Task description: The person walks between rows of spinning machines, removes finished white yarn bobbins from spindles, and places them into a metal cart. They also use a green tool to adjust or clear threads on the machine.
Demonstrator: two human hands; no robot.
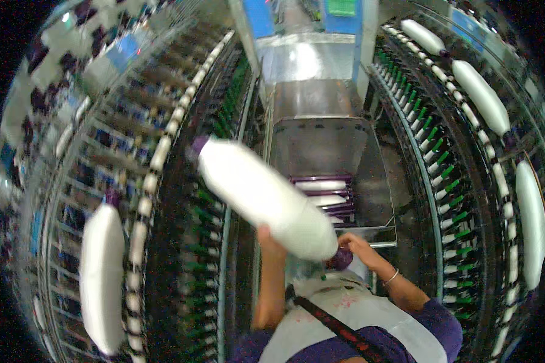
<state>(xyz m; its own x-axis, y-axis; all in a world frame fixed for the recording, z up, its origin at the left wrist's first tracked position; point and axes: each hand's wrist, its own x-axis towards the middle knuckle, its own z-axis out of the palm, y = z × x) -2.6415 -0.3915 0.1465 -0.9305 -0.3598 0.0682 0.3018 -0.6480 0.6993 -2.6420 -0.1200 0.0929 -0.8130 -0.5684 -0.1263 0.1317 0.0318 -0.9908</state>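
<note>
A large white, spindle-shaped bobbin with purple ends [263,193] was held slantwise over an aisle [402,163] lined with green-tipped spindles [443,158]. Its lower end was pinched by the bare right hand [358,248]; its lower-left side was met by the bare left hand [269,242] (fingers hidden, grip impossible to tell). Beyond, slim white-and-purple tubes [324,186] were stacked.

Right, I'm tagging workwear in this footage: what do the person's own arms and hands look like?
The left hand, partly hidden, and right hand look gloveless. Both forearms are bare below short purple sleeves. A thin, pale bracelet circles the right wrist; none shows on the left.
</note>
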